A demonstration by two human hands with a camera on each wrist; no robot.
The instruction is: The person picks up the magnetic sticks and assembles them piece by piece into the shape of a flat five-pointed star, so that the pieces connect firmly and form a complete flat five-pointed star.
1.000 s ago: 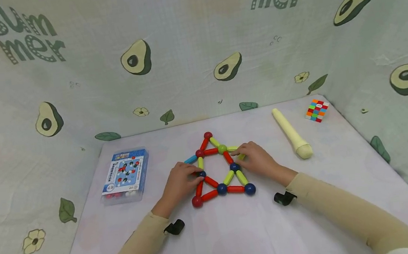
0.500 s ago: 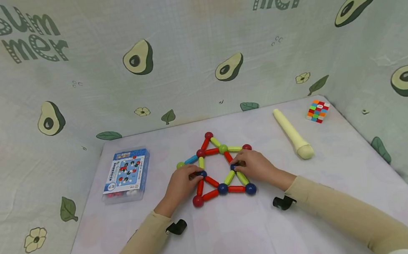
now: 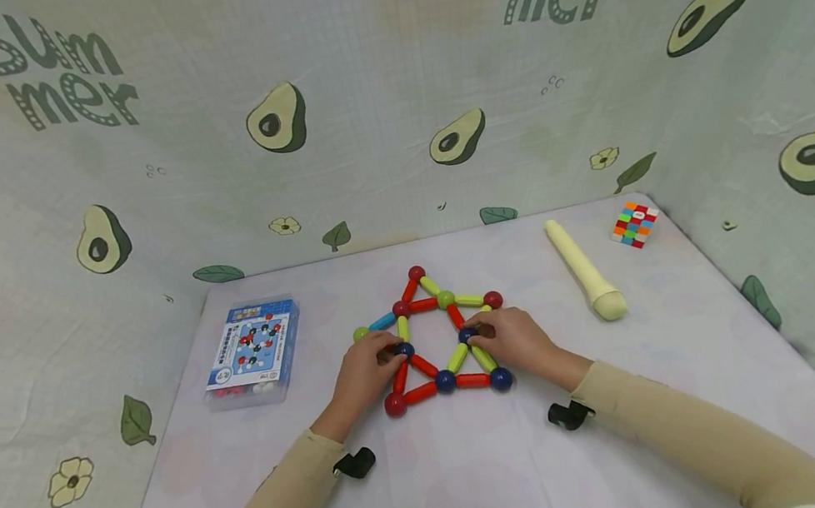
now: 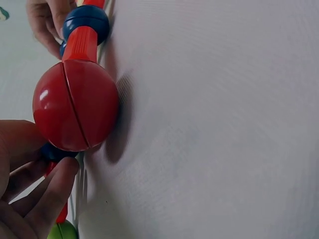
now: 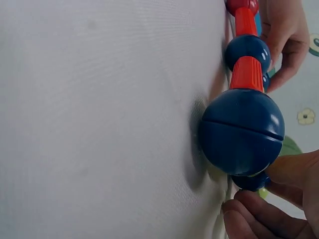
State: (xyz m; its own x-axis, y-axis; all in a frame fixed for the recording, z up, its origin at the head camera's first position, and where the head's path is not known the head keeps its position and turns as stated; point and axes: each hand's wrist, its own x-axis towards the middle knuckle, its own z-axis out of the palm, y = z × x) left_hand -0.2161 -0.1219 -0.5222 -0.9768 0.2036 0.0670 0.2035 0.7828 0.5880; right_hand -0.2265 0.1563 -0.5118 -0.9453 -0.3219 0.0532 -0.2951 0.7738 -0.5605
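A flat frame of coloured rods and balls, a magnetic stick-and-ball set (image 3: pixel 424 305), lies on the table in linked triangles. My left hand (image 3: pixel 366 373) pinches the blue ball (image 3: pixel 406 350) on its left side between thumb and fingers. On the right side, my right hand (image 3: pixel 519 342) pinches another blue ball (image 3: pixel 467 336). A red ball (image 4: pixel 75 105) stands large before my left fingers in the left wrist view, and a big blue ball (image 5: pixel 241 132) before my right ones in the right wrist view. A green ball (image 3: pixel 360 333) at the left end is partly covered by my left hand.
A clear plastic box with a blue printed card (image 3: pixel 252 351) stands at the left. To the right lie a pale yellow club-shaped stick (image 3: pixel 584 267) and a coloured puzzle cube (image 3: pixel 634 225). A patterned cloth (image 3: pixel 361 108) hangs behind the table (image 3: pixel 464 482).
My right hand has shifted slightly left and down from beside the green rod onto the blue ball, uncovering the red ball at the right. My left hand stays on its ball.
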